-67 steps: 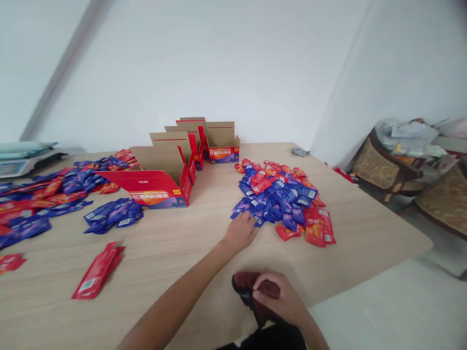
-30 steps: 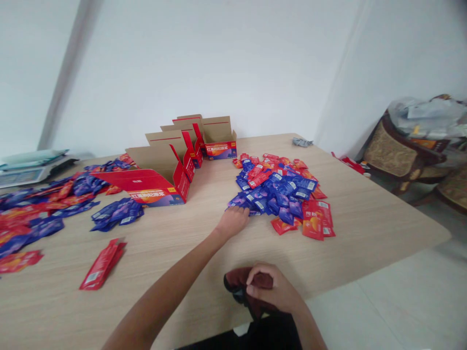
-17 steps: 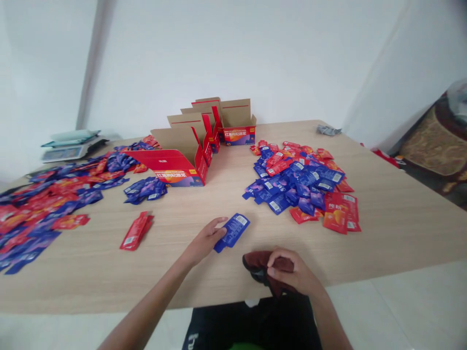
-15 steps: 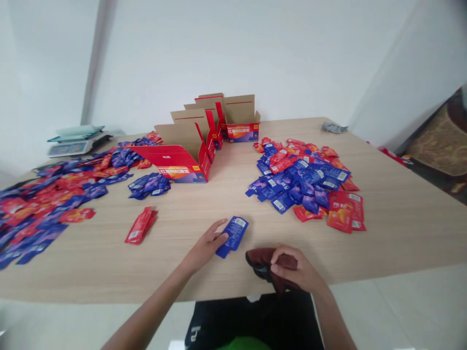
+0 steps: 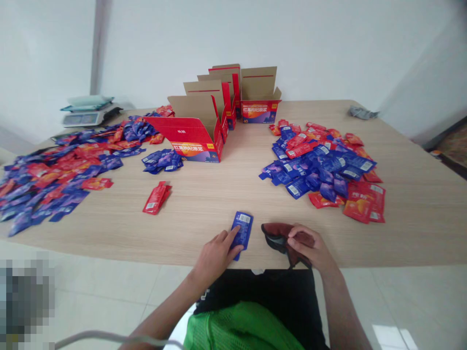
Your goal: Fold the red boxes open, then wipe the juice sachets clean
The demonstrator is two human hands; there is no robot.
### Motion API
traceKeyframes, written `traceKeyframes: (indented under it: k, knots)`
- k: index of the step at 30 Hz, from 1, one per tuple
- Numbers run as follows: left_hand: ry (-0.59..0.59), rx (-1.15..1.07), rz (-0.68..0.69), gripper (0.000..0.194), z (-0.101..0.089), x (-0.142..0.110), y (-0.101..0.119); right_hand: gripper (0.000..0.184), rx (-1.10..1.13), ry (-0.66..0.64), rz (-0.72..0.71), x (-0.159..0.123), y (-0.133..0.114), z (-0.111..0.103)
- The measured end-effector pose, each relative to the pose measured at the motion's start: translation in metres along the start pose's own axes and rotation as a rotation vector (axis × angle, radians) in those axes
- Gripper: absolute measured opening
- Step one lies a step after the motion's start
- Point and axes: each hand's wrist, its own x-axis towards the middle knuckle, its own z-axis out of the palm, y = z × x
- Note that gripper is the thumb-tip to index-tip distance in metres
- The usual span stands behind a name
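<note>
My left hand point(image 5: 219, 253) has its index finger and thumb on a flat blue pouch point(image 5: 242, 229) with a white label, near the table's front edge. Its other fingers are curled in. Dark red cloth with black edging point(image 5: 279, 234) is pinched between the thumb and fingers of my right hand point(image 5: 310, 245), just right of the pouch; what kind of article it is, I cannot make out. Two overlapping red pouches point(image 5: 156, 198) lie to the left. Beyond my right hand spreads a heap of blue and red pouches point(image 5: 314, 167).
Several open red cartons point(image 5: 197, 146) stand toward the back of the table point(image 5: 219, 189). A small pile of blue pouches point(image 5: 162, 160) lies before them. Many mixed pouches point(image 5: 73, 165) cover the left side, with a scale point(image 5: 82, 118) behind. Crumpled grey plastic point(image 5: 362, 113) lies at back right.
The blue pouch has turned more upright, and my left hand now lies over its lower left side. My right hand keeps hold of the cloth. The camera view has shifted.
</note>
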Motion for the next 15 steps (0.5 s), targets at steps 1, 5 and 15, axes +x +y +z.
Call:
traceKeyframes:
  k: [1,5,15]
  knots:
    - [0.023,0.052,0.009,0.055,0.000,-0.004,0.001,0.038,0.010,0.034,0.005,0.001,0.003,0.000]
    - [0.230,0.104,0.107,0.046,0.009,-0.029,0.000,0.039,0.061,0.203,-0.014,0.005,0.009,0.006]
    - [0.436,0.080,0.488,0.031,0.046,-0.061,-0.011,0.014,-0.388,0.212,-0.538,0.032,-0.038,0.091]
